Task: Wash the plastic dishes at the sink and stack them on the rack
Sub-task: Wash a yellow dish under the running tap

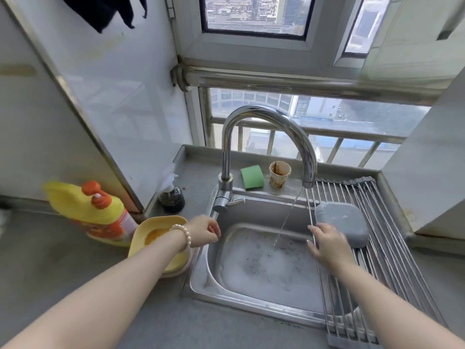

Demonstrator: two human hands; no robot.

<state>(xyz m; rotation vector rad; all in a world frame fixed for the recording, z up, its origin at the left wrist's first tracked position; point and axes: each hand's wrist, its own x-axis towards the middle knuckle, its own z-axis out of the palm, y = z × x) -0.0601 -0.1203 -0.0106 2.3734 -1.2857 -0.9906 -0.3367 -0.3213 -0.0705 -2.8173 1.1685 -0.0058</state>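
Your right hand [327,244] lies flat with fingers spread and relaxed, at the left edge of the rack [392,238], which spans the right side of the sink [251,295]. The fingertips touch the near-left corner of the blue-grey dish [343,224]; nothing is gripped. That dish sits upside down on the rack bars, near the rack's far-left corner.

Your left hand [205,231] hovers over the sink's left rim, just below the faucet lever [235,202]. Fingers are loosely curled and hold nothing. A pearl bracelet [182,235] circles the wrist.

The faucet [266,127] arches over the basin; a thin stream of water [286,217] falls from the spout into soapy, speckled water covering the sink floor.

Yellow dish [153,229]: on the counter [75,268] beside the sink's left edge, partly under your left forearm, orange residue inside. It rests on a pink dish [180,270], of which only a rim edge shows.

Detergent bottle [98,212], yellow with orange cap: on the counter left of the yellow dish, touching or nearly so; I cannot tell which.

Back ledge of the sink: green sponge [252,177] and stained paper cup [279,174], side by side behind the faucet. A dark round jar [172,200] stands at the counter's far corner by the wall.
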